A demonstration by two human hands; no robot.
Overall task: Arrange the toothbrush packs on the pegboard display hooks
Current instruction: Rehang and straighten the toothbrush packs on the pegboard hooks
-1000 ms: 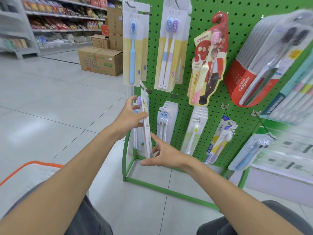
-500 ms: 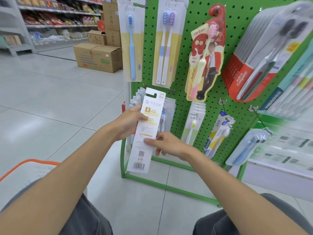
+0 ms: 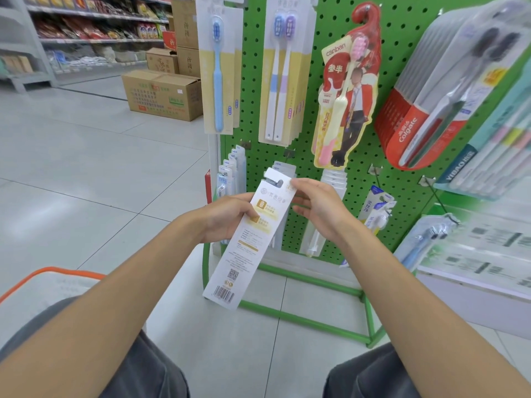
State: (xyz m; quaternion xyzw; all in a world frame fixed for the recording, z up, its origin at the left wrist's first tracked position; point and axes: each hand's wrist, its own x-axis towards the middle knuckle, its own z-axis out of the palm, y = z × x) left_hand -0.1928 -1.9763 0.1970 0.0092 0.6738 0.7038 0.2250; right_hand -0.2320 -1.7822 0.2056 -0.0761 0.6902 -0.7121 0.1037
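Holding one toothbrush pack [image 3: 244,254] in front of the pegboard [image 3: 324,18] at lower-row height, printed back and barcode toward the camera, top leaning right. Clamping its mid-section with the left grip [image 3: 230,216], curled round the left edge, presumably to carry the weight. Pinching the top right corner with the right grip [image 3: 319,211], just beside the hang tab [image 3: 273,177], likely a high hold for steering the slot.

Not on any hook yet. Hovering just in front of the white stack [image 3: 284,167] below the hook bracket [image 3: 288,152]. Can't tell the target hook; tip hidden behind the card.

Reading the step as: square up, align slot, slide on. Probably needs flipping first, since the upper-row packs show brushes outward. Risking a creased tab if pushed on at this tilt.

Leaving hung stock alone: blue single pack [image 3: 217,67], twin pack [image 3: 283,67], Colgate bundle [image 3: 425,110]. Noting an orange-rimmed basket [image 3: 37,275] lower left and cardboard boxes [image 3: 163,93] on the floor behind.
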